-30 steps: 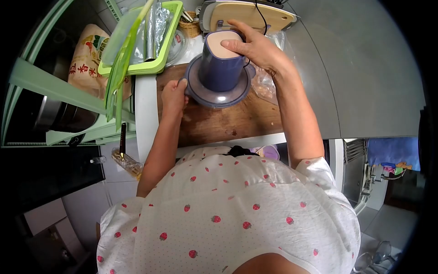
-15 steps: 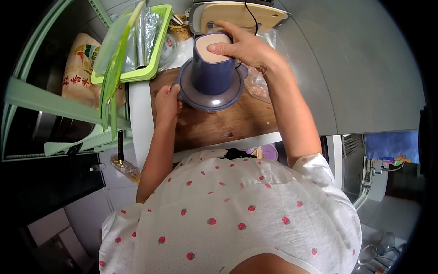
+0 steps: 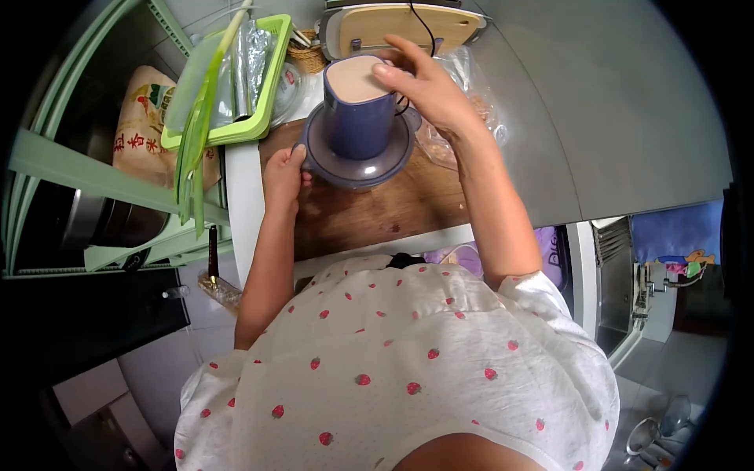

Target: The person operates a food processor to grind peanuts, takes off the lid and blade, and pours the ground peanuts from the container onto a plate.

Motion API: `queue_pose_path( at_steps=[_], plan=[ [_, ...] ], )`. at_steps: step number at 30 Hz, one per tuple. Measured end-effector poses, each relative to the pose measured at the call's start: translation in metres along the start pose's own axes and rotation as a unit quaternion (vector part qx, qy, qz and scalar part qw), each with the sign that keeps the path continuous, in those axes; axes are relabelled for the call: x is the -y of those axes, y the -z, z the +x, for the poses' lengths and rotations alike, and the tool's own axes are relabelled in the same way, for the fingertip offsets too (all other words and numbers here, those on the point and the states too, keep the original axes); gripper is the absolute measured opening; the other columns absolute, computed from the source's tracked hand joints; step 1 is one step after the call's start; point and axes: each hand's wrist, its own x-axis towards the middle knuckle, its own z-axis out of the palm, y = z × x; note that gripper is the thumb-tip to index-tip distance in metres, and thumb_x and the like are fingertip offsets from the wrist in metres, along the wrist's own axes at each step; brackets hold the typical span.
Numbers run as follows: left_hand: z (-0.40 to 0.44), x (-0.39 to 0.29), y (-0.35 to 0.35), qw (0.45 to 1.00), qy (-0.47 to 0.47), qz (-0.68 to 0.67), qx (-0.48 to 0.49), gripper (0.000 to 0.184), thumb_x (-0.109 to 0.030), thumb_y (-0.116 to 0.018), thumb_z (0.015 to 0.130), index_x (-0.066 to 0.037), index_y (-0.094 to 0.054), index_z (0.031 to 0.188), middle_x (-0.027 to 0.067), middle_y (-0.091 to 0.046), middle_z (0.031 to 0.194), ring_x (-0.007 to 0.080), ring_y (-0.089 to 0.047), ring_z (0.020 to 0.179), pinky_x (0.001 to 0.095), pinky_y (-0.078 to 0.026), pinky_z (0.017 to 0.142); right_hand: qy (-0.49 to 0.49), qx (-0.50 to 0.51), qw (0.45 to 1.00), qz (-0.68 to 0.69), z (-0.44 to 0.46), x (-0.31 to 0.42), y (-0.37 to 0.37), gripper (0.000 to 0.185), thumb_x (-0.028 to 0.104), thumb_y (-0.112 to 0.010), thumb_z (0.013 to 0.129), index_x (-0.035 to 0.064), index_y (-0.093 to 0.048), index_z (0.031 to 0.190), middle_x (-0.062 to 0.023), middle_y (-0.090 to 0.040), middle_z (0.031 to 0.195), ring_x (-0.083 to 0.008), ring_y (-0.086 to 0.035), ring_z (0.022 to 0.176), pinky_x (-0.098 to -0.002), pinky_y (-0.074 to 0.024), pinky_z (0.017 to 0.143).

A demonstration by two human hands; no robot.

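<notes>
An electric food chopper stands upright on a wooden board (image 3: 361, 216), with its blue motor unit (image 3: 357, 125) on top of a round bowl with a see-through lid (image 3: 369, 169). The motor unit has a flat beige top. My left hand (image 3: 283, 179) is closed around the bowl's handle on the left side. At the upper right of the motor unit, my right hand (image 3: 432, 90) has its fingers apart. Its thumb rests at the right edge of the beige top, and the fingers reach behind the unit, near the black cord (image 3: 424, 23).
A clear plastic bag (image 3: 479, 102) lies right of the chopper. At the left, a green basket (image 3: 271, 94) holds a foil roll and a long green onion (image 3: 200, 118). Cutting boards (image 3: 408, 31) stand at the back beside a small wicker basket (image 3: 309, 59). A rice sack (image 3: 145, 118) sits on the shelf.
My right thumb has slid from the middle of the beige top to its right edge, and the fingers have lifted slightly. My left hand keeps its hold on the handle.
</notes>
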Motion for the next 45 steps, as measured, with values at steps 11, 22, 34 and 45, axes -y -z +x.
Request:
queue_pose_path(
  at_steps=[11, 22, 34, 45],
  plan=[
    [-0.044, -0.049, -0.016, 0.916, -0.334, 0.211, -0.068, 0.057, -0.024, -0.068, 0.073, -0.004, -0.046, 0.122, 0.0135, -0.048, 0.117, 0.0270, -0.041, 0.111, 0.0363, -0.031, 0.096, 0.007, -0.031, 0.999, -0.027, -0.039, -0.006, -0.005, 0.087, 0.024, -0.076, 0.061, 0.0017, -0.030, 0.132, -0.0216, -0.041, 0.128, -0.0323, -0.040, 0.119, -0.0341, -0.0330, 0.098],
    [-0.043, -0.094, -0.056, 0.941, -0.291, 0.120, 0.124, 0.087, -0.024, -0.077, 0.062, -0.001, -0.030, 0.132, 0.0154, -0.039, 0.128, 0.0253, -0.036, 0.120, 0.0365, -0.028, 0.101, 0.111, 0.039, 0.990, -0.080, -0.016, -0.017, 0.001, 0.091, 0.017, -0.076, 0.057, 0.0034, -0.027, 0.133, -0.0225, -0.042, 0.126, -0.0330, -0.042, 0.116, -0.0343, -0.0350, 0.096],
    [-0.030, -0.092, -0.063, 0.957, -0.244, 0.070, 0.142, 0.085, -0.020, -0.077, 0.062, -0.001, -0.031, 0.130, 0.0139, -0.042, 0.122, 0.0238, -0.042, 0.113, 0.0360, -0.032, 0.098, 0.103, 0.101, 0.989, -0.044, -0.002, -0.032, 0.000, 0.088, 0.015, -0.075, 0.055, 0.0078, -0.029, 0.131, -0.0179, -0.054, 0.112, -0.0279, -0.053, 0.104, -0.0329, -0.0416, 0.088],
    [-0.035, -0.101, -0.071, 0.952, -0.260, 0.072, 0.147, 0.086, -0.017, -0.077, 0.060, -0.002, -0.030, 0.130, 0.0136, -0.043, 0.121, 0.0226, -0.044, 0.111, 0.0335, -0.036, 0.095, 0.102, 0.091, 0.990, -0.039, -0.001, -0.034, -0.003, 0.089, 0.021, -0.077, 0.054, 0.0066, -0.032, 0.129, -0.0168, -0.054, 0.113, -0.0262, -0.052, 0.105, -0.0322, -0.0406, 0.089]
  ],
)
